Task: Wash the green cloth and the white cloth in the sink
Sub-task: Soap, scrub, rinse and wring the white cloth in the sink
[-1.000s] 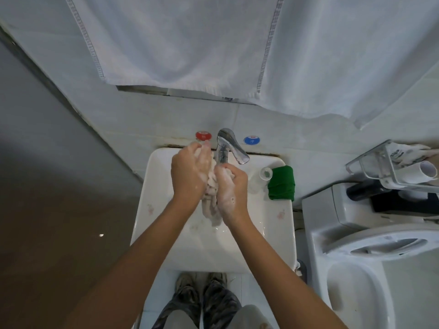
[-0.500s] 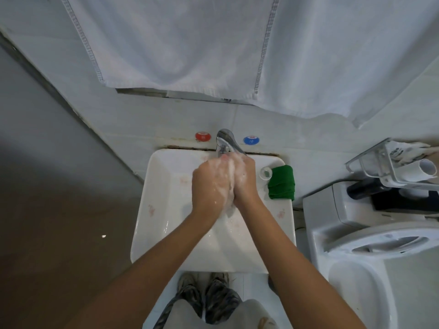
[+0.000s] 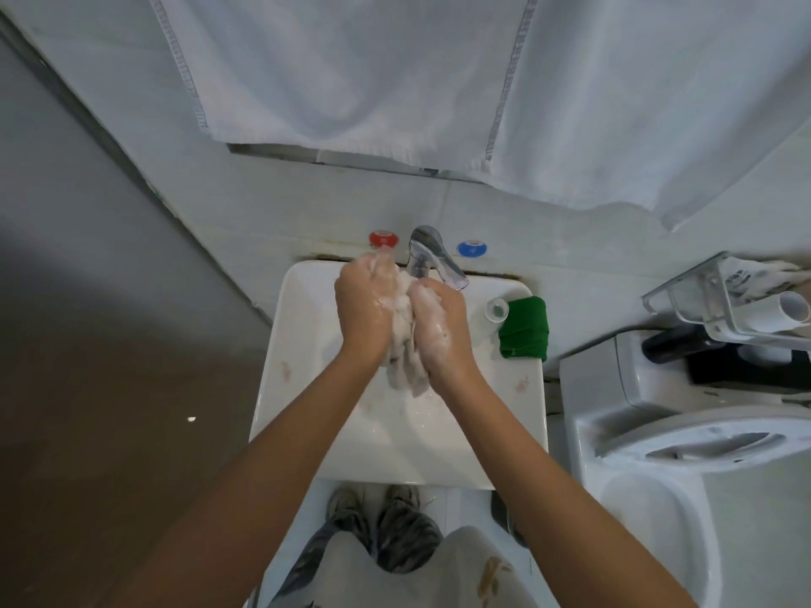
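Mostly hiding between the palms: white cloth, sudsy, its crumpled lower end hanging over the sink. Gripping it from both sides: left hand and right hand. Lying folded on the sink's right rim: green cloth, beside a small cup; faucet just behind the hands.

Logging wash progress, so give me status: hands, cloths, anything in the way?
Both hands, left and right, gripping soapy white cloth over sink. Green cloth folded on sink's right rim, untouched. Nothing obstructing.

A white towel hangs above the tap; a toilet stands right.
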